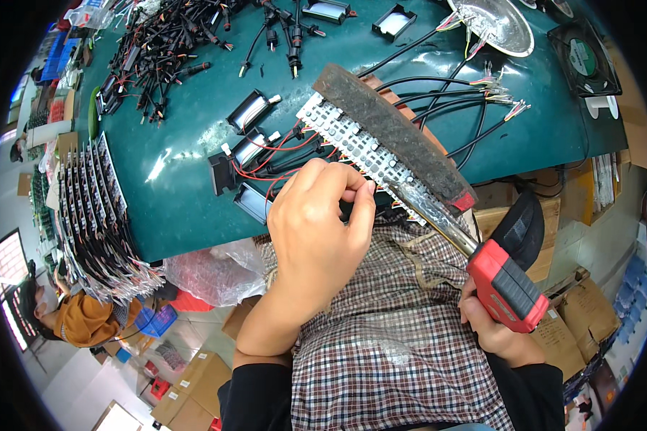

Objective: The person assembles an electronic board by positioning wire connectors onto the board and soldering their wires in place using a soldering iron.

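Note:
A strip of small white circuit boards (359,147) with dark components lies slanted along a dark, worn block (395,129) at the table's front edge. My left hand (320,219) is at the strip's near edge, thumb and forefinger pinched together; whatever is between them is too small to make out. My right hand (499,330) grips a red-and-black soldering iron (507,287) from below. Its metal shaft points up and left, with the tip over the boards. Thin red wires (273,147) run from the strip's left side toward black rectangular housings (251,111).
Black cables (438,93) with stripped ends spread right of the block, below a metal dish (496,25). A cable pile (165,50) covers the back left. Stacked wired boards (90,208) stand at the left edge. A fan (582,57) sits far right. Another person (86,320) is at left.

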The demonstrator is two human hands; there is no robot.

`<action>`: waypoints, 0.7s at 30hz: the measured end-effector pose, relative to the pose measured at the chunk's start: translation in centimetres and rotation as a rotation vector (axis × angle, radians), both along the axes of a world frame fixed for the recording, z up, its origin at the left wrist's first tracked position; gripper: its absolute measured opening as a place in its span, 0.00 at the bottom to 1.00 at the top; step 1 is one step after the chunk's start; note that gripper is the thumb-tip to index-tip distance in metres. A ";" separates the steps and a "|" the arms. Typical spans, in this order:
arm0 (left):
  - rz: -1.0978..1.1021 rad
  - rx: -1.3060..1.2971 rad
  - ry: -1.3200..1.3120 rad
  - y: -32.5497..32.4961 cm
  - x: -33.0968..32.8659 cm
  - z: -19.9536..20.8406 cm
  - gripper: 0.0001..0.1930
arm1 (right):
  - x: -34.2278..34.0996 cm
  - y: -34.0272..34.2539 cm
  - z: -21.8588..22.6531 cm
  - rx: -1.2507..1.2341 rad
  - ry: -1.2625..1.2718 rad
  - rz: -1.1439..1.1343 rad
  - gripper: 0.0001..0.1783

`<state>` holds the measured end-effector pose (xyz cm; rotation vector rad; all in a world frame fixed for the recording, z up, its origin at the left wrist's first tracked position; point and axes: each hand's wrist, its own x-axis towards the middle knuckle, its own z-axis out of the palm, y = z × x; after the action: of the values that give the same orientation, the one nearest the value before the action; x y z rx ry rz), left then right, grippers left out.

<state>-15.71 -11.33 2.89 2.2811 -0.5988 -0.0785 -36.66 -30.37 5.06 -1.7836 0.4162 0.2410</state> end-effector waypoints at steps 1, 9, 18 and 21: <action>-0.004 0.011 0.025 0.0 0.1 0.1 0.06 | 0.1 0.0 0.0 0.000 -0.011 0.008 0.12; -0.050 0.089 0.129 0.1 1.1 0.8 0.06 | 0.0 0.4 -0.5 0.045 0.005 -0.038 0.12; -0.070 0.082 0.110 0.0 1.3 0.8 0.06 | 0.3 0.6 -0.2 0.034 0.027 -0.027 0.12; -0.072 0.094 0.107 0.0 1.3 0.8 0.06 | 0.3 0.6 -0.1 0.001 -0.004 -0.014 0.13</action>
<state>-14.43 -11.32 3.72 2.3285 -0.6328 -0.2669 -36.34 -29.79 4.97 -1.7790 0.4256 0.2282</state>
